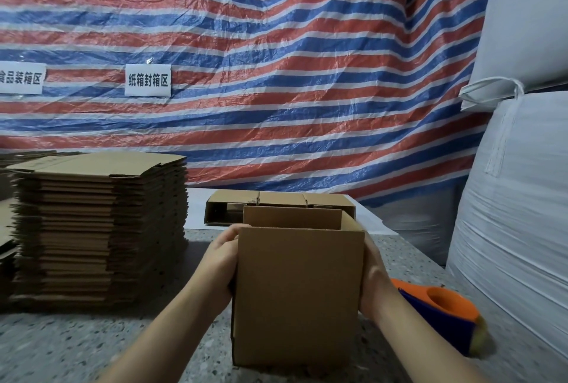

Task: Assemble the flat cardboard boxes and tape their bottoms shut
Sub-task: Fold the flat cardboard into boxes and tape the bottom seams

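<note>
Cardboard box (298,293) is standing squared on the table (92,345), left hand (219,262) and right hand (373,284) clamping opposite walls, probably keeping it square before taping.

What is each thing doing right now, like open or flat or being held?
Box: unfolded, standing on the table, top open, held at both sides.
Left hand: grips the box's left side.
Right hand: grips the box's right side.
Stack of flat boxes: folded flat, piled up.
Box behind: lying on its side, open end facing left.
Tape dispenser: lying on the table, untouched.
</note>
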### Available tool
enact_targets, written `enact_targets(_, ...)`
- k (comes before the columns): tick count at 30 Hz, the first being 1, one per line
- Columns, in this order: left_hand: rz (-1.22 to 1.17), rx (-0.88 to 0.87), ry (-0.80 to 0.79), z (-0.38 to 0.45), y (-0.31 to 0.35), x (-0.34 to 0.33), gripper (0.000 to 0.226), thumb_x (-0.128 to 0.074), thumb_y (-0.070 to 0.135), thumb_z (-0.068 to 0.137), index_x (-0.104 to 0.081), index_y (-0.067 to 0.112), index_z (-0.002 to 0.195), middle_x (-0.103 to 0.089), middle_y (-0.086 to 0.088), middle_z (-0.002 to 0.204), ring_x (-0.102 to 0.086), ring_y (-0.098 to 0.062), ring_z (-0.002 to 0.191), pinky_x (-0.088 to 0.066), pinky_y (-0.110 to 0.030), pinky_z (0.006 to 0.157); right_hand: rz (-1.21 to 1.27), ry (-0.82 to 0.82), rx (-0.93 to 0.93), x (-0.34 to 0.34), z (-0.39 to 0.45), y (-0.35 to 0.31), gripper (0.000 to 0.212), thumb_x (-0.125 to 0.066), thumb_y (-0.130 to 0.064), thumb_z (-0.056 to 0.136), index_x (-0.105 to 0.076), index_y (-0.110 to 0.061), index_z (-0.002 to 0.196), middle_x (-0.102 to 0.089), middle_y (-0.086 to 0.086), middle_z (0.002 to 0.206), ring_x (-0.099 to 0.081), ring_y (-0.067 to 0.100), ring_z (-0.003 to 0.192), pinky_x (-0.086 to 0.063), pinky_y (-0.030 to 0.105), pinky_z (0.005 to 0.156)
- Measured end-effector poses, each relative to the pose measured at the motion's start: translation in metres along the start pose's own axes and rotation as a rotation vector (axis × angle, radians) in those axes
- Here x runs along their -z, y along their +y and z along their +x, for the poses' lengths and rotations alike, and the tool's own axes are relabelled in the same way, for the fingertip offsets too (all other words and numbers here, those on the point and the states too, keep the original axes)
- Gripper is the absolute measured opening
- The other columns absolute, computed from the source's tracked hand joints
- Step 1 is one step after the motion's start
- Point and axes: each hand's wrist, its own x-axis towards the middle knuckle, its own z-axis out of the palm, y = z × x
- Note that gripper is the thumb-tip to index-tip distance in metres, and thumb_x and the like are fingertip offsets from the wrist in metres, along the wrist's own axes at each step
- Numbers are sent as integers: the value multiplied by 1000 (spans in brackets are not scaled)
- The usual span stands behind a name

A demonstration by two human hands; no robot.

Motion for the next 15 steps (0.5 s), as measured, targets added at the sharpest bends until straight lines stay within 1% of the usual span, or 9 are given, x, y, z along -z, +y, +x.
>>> enact_targets(1, 21, 26, -39, 1, 0, 1, 25, -56, 12, 96, -76, 22, 85, -72, -11, 76, -69, -19, 59, -52, -28, 47, 17, -7, 37, 3, 3, 3, 56, -37, -44, 107, -79, -16, 83, -77, 9, 80, -75, 19, 65, -57, 28, 50)
enact_targets(2, 41, 55, -70, 2, 1, 1, 23, -56, 15, 97, -77, 21, 88, -73, -11, 78, -70, -19, 63, -54, -28, 50, 27, 0, 51, 3, 3, 3, 55, -37, -43, 107, -79, -17, 84, -78, 7, 81, -75, 19, 67, -57, 28, 50)
enact_targets(4, 63, 82, -115, 4, 4, 4, 15, -60, 22, 96, -74, 24, 102, -75, -13, 90, -73, -23, 75, -57, -32, 58, 16, 12, 64, 3, 2, 1, 54, -36, -45, 107, -80, -20, 88, -78, 7, 86, -76, 20, 72, -58, 29, 53)
enact_targets(6, 82, 103, -141, 4, 7, 6, 20, -65, 28, 93, -71, 25, 112, -74, -16, 100, -73, -26, 83, -57, -35, 64, 33, -8, 101, 2, 2, 4, 55, -34, -54, 105, -81, -27, 94, -78, 10, 96, -77, 25, 84, -60, 32, 61)
enact_targets(7, 85, 103, -153, 5, 7, 7, 22, -66, 28, 92, -70, 25, 113, -73, -17, 101, -73, -27, 84, -57, -36, 66, 21, 17, 106, -1, 0, 3, 54, -35, -55, 105, -81, -29, 94, -78, 10, 96, -76, 27, 85, -60, 32, 62)
enact_targets(9, 96, 93, -158, 5, 7, 6, 20, -66, 27, 92, -71, 24, 111, -73, -17, 100, -72, -27, 83, -57, -36, 64, -9, 20, 99, -2, -2, 0, 51, -41, -52, 103, -82, -29, 83, -78, 7, 84, -75, 26, 75, -58, 27, 55)
enact_targets(11, 112, 87, -145, 5, 8, 5, 14, -63, 22, 95, -74, 21, 103, -74, -15, 93, -72, -24, 76, -56, -34, 60, -8, 4, -16, -3, 1, -3, 55, -46, -50, 101, -81, -25, 67, -74, 4, 70, -69, 17, 58, -53, 24, 47)
enact_targets(13, 115, 90, -135, 5, 6, 6, 17, -59, 16, 96, -76, 17, 91, -72, -14, 85, -70, -23, 69, -55, -32, 56, -108, 1, -84, -1, 6, -4, 61, -43, -47, 103, -76, -24, 57, -71, 2, 67, -65, 13, 53, -50, 23, 51)
enact_targets(15, 114, 82, -137, 3, 7, 6, 20, -58, 13, 96, -76, 17, 88, -72, -14, 83, -69, -23, 68, -55, -31, 56, -142, 2, -92, -1, 5, -8, 65, -37, -45, 106, -73, -24, 56, -70, 1, 66, -65, 12, 55, -49, 23, 53)
